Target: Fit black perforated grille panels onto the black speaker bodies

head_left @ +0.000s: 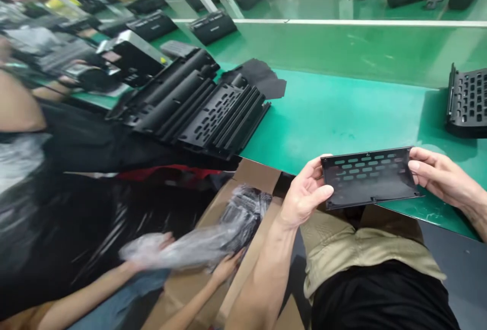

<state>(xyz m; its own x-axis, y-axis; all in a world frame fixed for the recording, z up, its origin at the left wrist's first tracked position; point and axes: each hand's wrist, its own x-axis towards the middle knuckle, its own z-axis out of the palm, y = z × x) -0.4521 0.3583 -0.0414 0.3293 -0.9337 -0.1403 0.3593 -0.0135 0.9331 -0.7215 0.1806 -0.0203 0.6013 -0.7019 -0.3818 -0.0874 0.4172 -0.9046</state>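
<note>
Between my two hands is a flat black slotted panel (pixel 371 188), with rows of oblong holes along its upper half and small screw posts at its edges. My left hand (pixel 306 193) grips its left edge, thumb on the near face. At the other end my right hand (pixel 433 170) pinches the upper right corner. The panel hangs over the front edge of the green table (pixel 342 117), slightly tilted. A stack of similar black slotted panels (pixel 216 114) lies to the left, with black sheets (pixel 256 78) behind it.
A black perforated housing (pixel 470 99) stands at the right edge. Left of my legs is a cardboard box (pixel 258 172) with plastic-wrapped black parts (pixel 247 210); another person's hands (pixel 228 266) reach into it. Black speaker-like cases (pixel 213 26) line the far side.
</note>
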